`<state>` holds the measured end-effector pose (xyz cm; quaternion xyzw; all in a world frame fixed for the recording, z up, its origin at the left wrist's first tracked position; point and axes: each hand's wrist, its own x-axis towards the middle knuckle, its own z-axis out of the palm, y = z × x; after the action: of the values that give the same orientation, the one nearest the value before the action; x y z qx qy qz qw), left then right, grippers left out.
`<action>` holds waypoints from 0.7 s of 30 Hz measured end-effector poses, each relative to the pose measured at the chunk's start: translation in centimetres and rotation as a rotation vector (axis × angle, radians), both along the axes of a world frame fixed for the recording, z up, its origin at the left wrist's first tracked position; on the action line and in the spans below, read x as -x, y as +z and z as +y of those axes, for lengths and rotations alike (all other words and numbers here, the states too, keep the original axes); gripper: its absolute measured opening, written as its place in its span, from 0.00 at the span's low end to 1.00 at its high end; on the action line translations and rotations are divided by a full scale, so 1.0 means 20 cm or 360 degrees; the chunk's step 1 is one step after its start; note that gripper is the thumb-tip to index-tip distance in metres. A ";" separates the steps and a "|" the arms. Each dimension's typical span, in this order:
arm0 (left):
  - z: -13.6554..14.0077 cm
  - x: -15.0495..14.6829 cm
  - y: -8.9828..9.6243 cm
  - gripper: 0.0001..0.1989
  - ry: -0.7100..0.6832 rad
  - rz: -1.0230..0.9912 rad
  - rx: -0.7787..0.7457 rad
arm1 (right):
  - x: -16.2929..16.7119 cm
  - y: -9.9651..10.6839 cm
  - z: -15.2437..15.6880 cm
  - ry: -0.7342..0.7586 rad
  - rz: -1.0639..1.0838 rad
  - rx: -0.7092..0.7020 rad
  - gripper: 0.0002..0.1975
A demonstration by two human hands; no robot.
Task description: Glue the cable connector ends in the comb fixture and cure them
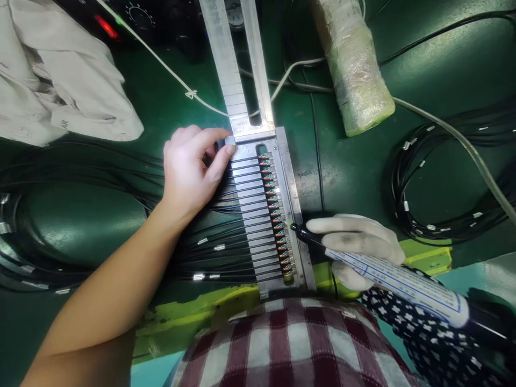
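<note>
A long metal fixture (258,236) lies in front of me. Several black cables (237,185) lie side by side in its slots, and their stripped ends with small connectors (277,212) form a row along its right part. My bare left hand (197,161) pinches a small metal tab at the fixture's upper left edge between thumb and forefinger. In its white glove, my right hand (358,244) is closed round a thick pen-shaped tool (395,282) with a white, blue-printed label. The tool's black tapered tip points left, at the connector row; whether it touches cannot be made out.
Slotted metal bars (229,70) rise beyond the fixture. A plastic-wrapped block (358,70) lies upper right, white cloth (72,75) upper left. Coiled black cables (407,177) lie right and left. A pale cord (161,59) and a grey cable cross the green table (355,166).
</note>
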<state>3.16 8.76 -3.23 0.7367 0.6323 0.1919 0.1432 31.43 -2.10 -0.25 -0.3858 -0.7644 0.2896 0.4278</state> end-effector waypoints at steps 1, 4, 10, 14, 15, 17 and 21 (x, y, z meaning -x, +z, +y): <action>0.00 0.00 0.00 0.13 0.0002 -0.0003 -0.0001 | 0.00 -0.02 0.01 0.0025 0.0050 -0.0053 0.08; 0.00 0.00 0.00 0.12 -0.0001 -0.0015 0.0007 | 0.02 -0.05 0.04 0.0065 0.0138 -0.0101 0.11; 0.01 0.00 -0.01 0.15 -0.0024 -0.0033 -0.0036 | 0.04 -0.05 0.06 0.0026 0.0207 -0.0117 0.13; 0.01 0.00 -0.01 0.14 -0.0041 -0.0054 -0.0057 | 0.04 -0.05 0.05 0.0051 0.0203 -0.0103 0.12; 0.01 0.00 -0.01 0.14 -0.0043 -0.0061 -0.0062 | 0.04 -0.05 0.05 0.0050 0.0200 -0.0103 0.12; 0.01 0.00 -0.01 0.14 -0.0049 -0.0069 -0.0068 | 0.04 -0.05 0.05 0.0035 0.0194 -0.0112 0.12; 0.01 0.00 0.00 0.13 -0.0052 -0.0079 -0.0081 | 0.03 -0.06 0.04 0.0029 0.0163 -0.0104 0.10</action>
<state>3.19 8.88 -3.32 0.7454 0.6114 0.2237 0.1432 30.92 -1.34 -1.39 -0.3493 -0.7541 0.2876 0.4761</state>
